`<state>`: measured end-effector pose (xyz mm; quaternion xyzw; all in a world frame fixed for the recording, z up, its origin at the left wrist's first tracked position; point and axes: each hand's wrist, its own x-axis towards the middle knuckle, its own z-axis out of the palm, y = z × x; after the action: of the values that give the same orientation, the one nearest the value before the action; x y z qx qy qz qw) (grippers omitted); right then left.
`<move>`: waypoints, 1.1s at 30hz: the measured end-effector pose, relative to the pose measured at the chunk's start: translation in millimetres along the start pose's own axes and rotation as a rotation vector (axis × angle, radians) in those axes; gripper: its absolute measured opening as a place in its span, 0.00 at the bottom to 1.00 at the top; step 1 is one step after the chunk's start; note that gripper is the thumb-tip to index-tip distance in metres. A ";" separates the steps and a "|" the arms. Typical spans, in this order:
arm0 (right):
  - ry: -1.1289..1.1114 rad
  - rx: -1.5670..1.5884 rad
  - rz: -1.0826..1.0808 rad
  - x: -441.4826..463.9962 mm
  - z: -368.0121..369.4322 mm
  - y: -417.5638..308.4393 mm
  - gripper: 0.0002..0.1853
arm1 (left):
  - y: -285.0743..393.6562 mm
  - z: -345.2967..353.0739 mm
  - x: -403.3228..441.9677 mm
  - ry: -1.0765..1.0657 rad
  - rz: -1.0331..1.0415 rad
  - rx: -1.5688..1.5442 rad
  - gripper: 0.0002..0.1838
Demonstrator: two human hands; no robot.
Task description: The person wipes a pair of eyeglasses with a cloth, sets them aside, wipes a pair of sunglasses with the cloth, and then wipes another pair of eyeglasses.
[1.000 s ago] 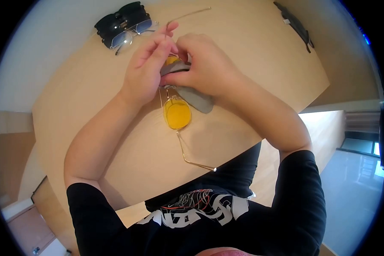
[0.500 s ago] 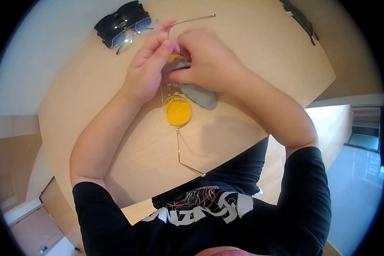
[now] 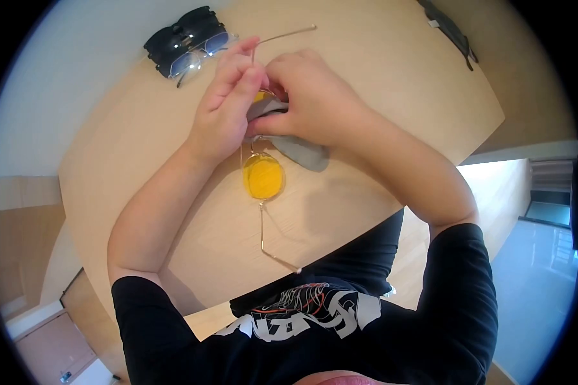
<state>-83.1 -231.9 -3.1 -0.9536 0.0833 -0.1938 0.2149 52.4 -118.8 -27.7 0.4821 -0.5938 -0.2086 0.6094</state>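
Observation:
Yellow-lensed glasses (image 3: 264,178) with a thin metal frame are held up above the table, one lens and its bent temple arm hanging toward my body. My left hand (image 3: 228,102) pinches the far end of the frame, where the other temple arm sticks out to the right. In my right hand (image 3: 311,96) is a grey cloth (image 3: 302,154), its fingers wrapped round the far lens with the cloth against it. Much of that lens is hidden by both hands. A loose part of the cloth hangs below my right hand.
On the far left of the light wooden table (image 3: 135,138) lie dark sunglasses (image 3: 185,35) and, touching them, clear metal-framed glasses (image 3: 202,52). Another dark pair of glasses (image 3: 448,29) lies at the far right edge.
The glasses have shifted slightly toward my body and to the left, the near lens tilting a little. My hands moved slightly with them; both keep their hold.

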 end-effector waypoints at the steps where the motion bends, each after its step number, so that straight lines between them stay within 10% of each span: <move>1: -0.014 -0.006 0.012 -0.3 -0.3 -0.3 0.16 | -0.1 1.0 -0.5 0.004 0.010 0.000 0.07; 10: 0.229 0.141 -0.150 4.2 7.9 11.9 0.17 | -0.4 0.8 -1.9 0.099 0.045 -0.021 0.09; 33: -0.333 1.335 0.487 -1.4 -18.1 -2.4 0.13 | 9.7 -3.2 -2.0 -0.019 0.295 0.056 0.08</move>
<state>-91.6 -236.2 12.6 -0.5907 0.1233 -0.0025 0.7974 51.9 -111.7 -20.1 0.4046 -0.6697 -0.1047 0.6139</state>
